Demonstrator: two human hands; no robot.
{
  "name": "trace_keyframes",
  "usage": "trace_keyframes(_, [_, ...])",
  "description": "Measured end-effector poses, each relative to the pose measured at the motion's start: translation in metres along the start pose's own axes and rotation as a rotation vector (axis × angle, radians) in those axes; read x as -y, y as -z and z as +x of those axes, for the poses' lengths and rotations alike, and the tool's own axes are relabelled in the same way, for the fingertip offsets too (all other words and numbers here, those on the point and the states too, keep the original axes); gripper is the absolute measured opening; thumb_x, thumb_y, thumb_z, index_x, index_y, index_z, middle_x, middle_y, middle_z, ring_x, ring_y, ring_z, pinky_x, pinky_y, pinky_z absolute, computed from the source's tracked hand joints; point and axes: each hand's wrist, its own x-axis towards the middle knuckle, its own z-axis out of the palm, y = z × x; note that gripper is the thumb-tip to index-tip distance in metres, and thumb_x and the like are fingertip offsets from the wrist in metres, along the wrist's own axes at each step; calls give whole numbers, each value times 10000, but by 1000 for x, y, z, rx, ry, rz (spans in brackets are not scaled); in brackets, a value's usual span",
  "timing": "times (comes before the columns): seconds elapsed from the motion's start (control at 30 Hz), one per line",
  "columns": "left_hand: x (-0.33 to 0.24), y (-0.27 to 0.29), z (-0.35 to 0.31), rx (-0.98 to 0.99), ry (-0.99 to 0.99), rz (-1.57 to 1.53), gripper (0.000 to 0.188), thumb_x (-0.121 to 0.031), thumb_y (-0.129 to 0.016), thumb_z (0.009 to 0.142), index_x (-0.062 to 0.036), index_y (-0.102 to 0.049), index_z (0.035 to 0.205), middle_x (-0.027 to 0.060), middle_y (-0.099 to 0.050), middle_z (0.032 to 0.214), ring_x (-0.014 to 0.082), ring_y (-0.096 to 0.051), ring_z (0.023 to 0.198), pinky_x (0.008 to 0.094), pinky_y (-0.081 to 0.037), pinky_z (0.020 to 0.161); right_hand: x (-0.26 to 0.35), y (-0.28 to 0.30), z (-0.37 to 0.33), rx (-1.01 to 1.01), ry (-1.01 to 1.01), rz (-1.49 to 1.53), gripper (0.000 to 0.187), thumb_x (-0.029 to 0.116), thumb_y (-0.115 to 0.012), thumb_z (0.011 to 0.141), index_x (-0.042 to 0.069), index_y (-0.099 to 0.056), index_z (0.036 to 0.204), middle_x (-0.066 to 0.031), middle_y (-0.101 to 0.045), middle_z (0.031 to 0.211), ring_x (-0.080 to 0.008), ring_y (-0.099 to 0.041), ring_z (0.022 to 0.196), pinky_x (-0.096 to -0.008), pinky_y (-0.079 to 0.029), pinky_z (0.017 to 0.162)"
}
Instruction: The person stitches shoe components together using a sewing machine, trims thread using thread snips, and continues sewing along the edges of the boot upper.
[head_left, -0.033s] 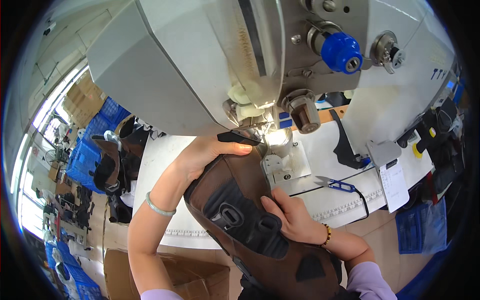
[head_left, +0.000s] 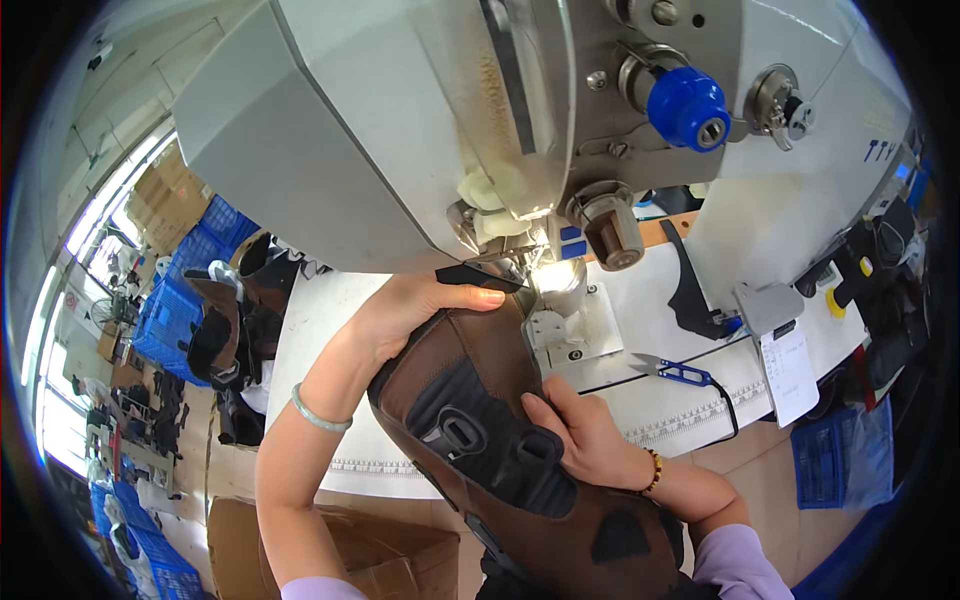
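Note:
A brown and black boot upper [head_left: 497, 347] with buckle-like black fittings slants from under the sewing machine's lit needle area toward me. My left hand [head_left: 412, 308] grips its far left edge, thumb lying on top close to the needle and fingers hidden beneath. Lower on the right side, my right hand [head_left: 592, 438] is closed on the upper's edge, thumb on the outer face and other fingers partly out of sight. The machine head [head_left: 350, 140] hangs over the far end, and the exact stitching point is hard to make out in the glare.
Blue-handled thread snips [head_left: 682, 371] lie on the white table [head_left: 335, 395], right of the boot upper. Behind them are a black cut piece [head_left: 687, 290] and a paper tag [head_left: 788, 372]. A cardboard box [head_left: 415, 560] stands below; blue crates [head_left: 170, 325] flank the left.

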Motion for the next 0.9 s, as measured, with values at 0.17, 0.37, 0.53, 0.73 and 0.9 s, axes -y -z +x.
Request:
trace_keyframes(0.17, [5, 4, 3, -18, -5, -29, 248, -62, -706, 750, 3, -633, 978, 68, -643, 917, 131, -593, 835, 253, -482, 748, -5, -6, 1, -44, 77, -82, 160, 133, -556, 896, 22, -475, 815, -160, -508, 534, -349, -540, 479, -393, -395, 423])
trace_keyframes(0.37, [-1, 6, 3, -65, 100, -40, 281, -23, -697, 738, 3, -623, 1008, 78, -650, 942, 142, -615, 831, 239, -490, 751, -3, -10, 5, -64, 92, -114, 166, 127, -563, 891, 25, -468, 801, -153, -494, 501, -337, -522, 439, -395, -385, 402])
trace_keyframes(0.53, [-1, 10, 9, -83, 95, -72, 272, -5, -705, 721, 18, -637, 983, 93, -660, 937, 155, -627, 834, 252, -497, 767, 0, -17, 9, -114, 150, -204, 162, 128, -564, 890, 25, -461, 817, -148, -489, 489, -327, -517, 422, -403, -369, 386])
trace_keyframes(0.73, [-2, 11, 10, -72, 37, -62, 286, 7, -712, 709, 19, -636, 984, 94, -659, 939, 159, -628, 832, 264, -500, 767, -4, -13, 10, -91, 121, -166, 161, 130, -565, 890, 28, -461, 822, -139, -471, 466, -322, -506, 401, -404, -361, 371])
trace_keyframes(0.9, [-5, 11, 11, -60, 20, -98, 336, 24, -717, 695, 9, -625, 1017, 93, -656, 950, 158, -625, 843, 267, -505, 769, -2, -12, 15, -90, 144, -190, 166, 143, -559, 896, 29, -462, 824, -136, -472, 462, -320, -505, 396, -404, -368, 370])
